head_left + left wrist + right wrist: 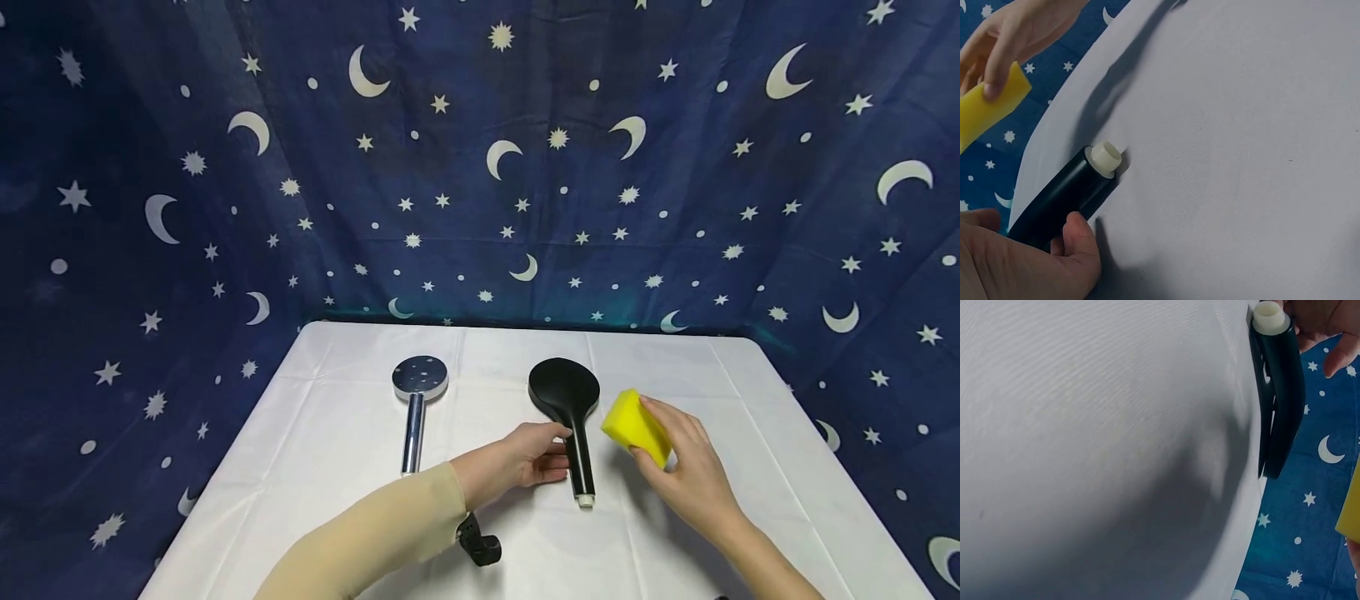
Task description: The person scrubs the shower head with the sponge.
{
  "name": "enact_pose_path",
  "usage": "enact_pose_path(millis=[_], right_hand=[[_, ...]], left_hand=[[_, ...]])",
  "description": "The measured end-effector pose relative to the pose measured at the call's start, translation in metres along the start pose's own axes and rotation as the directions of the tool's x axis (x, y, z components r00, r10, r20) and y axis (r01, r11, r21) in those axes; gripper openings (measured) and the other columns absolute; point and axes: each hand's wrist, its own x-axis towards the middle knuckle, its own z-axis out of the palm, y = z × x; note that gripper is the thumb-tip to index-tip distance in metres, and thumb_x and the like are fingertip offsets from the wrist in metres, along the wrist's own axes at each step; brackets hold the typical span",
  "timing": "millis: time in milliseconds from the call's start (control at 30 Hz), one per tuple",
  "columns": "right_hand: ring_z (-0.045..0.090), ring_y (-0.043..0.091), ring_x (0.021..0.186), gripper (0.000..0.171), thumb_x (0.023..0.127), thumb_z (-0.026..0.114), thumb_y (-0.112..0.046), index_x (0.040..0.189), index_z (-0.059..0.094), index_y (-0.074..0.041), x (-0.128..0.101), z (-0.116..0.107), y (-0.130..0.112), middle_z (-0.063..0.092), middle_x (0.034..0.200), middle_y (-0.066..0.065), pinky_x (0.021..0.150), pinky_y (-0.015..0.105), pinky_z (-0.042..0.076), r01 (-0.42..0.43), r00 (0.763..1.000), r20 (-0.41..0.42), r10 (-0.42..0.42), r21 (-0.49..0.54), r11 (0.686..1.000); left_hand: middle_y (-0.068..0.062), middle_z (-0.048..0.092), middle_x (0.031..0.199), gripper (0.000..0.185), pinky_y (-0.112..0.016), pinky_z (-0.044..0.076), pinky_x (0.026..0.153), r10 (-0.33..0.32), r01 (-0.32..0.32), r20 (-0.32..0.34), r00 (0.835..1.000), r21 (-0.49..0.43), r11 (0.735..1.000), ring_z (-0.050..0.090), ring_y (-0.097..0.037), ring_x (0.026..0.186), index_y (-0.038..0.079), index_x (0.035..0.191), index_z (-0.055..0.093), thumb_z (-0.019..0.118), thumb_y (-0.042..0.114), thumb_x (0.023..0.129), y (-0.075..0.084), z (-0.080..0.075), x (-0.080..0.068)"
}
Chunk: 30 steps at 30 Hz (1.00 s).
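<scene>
The matte black handheld shower head [567, 408], round-faced with a long straight handle, lies flat on the white tablecloth [337, 433] near the middle of the table, its head pointing away from me and the off-white threaded fitting at the handle's near end. I have my left hand [521, 454] at the handle's left side, fingers curled against it about halfway along; from the left wrist view I can see the thumb [1079, 240] pressed against the black tube just short of the fitting, so I read this hand as gripping the handle. My right hand [686, 467] holds a bright yellow rectangular sponge [636, 425], pinched between thumb and fingers and tilted, with its far corner just beside the right edge of the shower head's round face; I cannot tell whether sponge and head actually touch. In the right wrist view the handle and its fitting [1269, 317] show at the top, with a sliver of the sponge at the right edge. To the left, well apart from my hands, a shiny chrome handheld shower head [417, 400] lies parallel on the cloth. A dark blue curtain printed with moons and stars [480, 167] hangs behind and around the table.
</scene>
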Motion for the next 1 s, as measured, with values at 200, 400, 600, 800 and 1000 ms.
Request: enact_pose_path(millis=[200, 400, 600, 800, 1000], right_hand=[[0.051, 0.036, 0.124, 0.077, 0.078, 0.085, -0.008, 0.148, 0.053, -0.009, -0.001, -0.002, 0.009, 0.056, 0.142, 0.013, 0.104, 0.02, 0.03, -0.036, 0.999, 0.021, 0.038, -0.07, 0.997], [0.051, 0.039, 0.124, 0.077, 0.082, 0.084, -0.013, 0.151, 0.049, -0.009, -0.006, -0.004, 0.017, 0.054, 0.143, 0.017, 0.097, 0.05, 0.041, -0.09, 0.994, 0.057, 0.097, -0.105, 0.99], [0.051, 0.042, 0.122, 0.079, 0.084, 0.085, -0.018, 0.152, 0.046, -0.007, -0.008, -0.004, 0.025, 0.053, 0.141, 0.022, 0.092, 0.057, 0.043, -0.13, 0.987, 0.075, 0.142, -0.15, 0.98], [0.049, 0.049, 0.12, 0.084, 0.087, 0.084, -0.022, 0.156, 0.04, -0.005, -0.006, -0.004, 0.026, 0.05, 0.143, 0.029, 0.093, 0.064, 0.041, -0.207, 0.971, 0.089, 0.22, -0.14, 0.968], [0.051, 0.049, 0.117, 0.081, 0.089, 0.082, -0.023, 0.156, 0.04, -0.005, 0.001, -0.002, 0.024, 0.053, 0.14, 0.03, 0.09, 0.062, 0.043, -0.238, 0.965, 0.079, 0.25, -0.134, 0.962]], left_hand=[[-0.01, 0.065, 0.098, 0.016, -0.042, 0.06, 0.085, 0.003, -0.004, 0.034, 0.999, 0.009, 1.0, 0.066, -0.021, 0.083, 0.003, 0.098, 0.067, 0.073, 0.017, 0.093, 0.004, -0.003, 0.001], [-0.006, 0.065, 0.089, 0.009, -0.046, 0.06, 0.084, 0.008, -0.009, 0.086, 0.996, 0.011, 1.0, 0.066, -0.019, 0.078, 0.011, 0.096, 0.066, 0.074, 0.016, 0.094, 0.004, -0.008, 0.007], [-0.005, 0.066, 0.086, 0.024, -0.039, 0.062, 0.072, 0.032, -0.04, 0.098, 0.995, 0.074, 0.996, 0.065, -0.017, 0.074, 0.015, 0.114, 0.065, 0.077, 0.018, 0.092, 0.004, -0.014, 0.009], [-0.006, 0.068, 0.09, 0.034, -0.035, 0.062, 0.067, 0.077, -0.09, 0.108, 0.991, 0.12, 0.989, 0.068, -0.017, 0.077, 0.013, 0.118, 0.062, 0.08, 0.019, 0.09, 0.003, -0.019, 0.01], [-0.004, 0.067, 0.086, 0.042, -0.029, 0.058, 0.055, 0.091, -0.111, 0.159, 0.983, 0.12, 0.987, 0.065, -0.015, 0.072, 0.014, 0.129, 0.061, 0.079, 0.018, 0.091, -0.001, -0.023, 0.01]])
